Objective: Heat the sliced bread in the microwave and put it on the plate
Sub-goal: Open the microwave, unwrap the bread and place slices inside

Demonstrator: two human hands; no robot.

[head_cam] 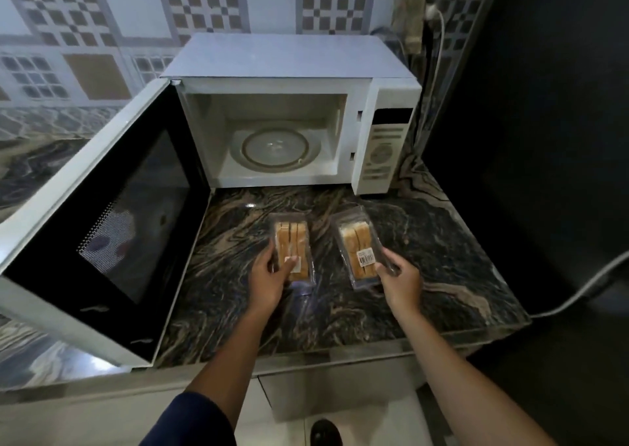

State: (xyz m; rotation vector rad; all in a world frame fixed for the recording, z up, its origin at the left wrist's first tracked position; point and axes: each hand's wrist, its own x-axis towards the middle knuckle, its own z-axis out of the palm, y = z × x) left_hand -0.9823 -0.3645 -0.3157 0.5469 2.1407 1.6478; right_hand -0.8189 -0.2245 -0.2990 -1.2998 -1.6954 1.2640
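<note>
Two clear plastic packs of sliced bread lie on the dark marble counter in front of the microwave. My left hand [270, 277] grips the near end of the left bread pack [292, 243]. My right hand [400, 277] holds the near right corner of the right bread pack [357, 246], which carries a barcode label. The white microwave [289, 71] stands at the back with its door [105, 221] swung wide open to the left. Inside, the glass turntable [275, 147] is bare. No plate is in view.
The marble counter [442, 258] ends at a front edge near my body and at a right edge beside a dark wall. A white cable [578, 292] runs along the right. The microwave control panel [386, 149] faces me. A patterned tiled wall stands behind.
</note>
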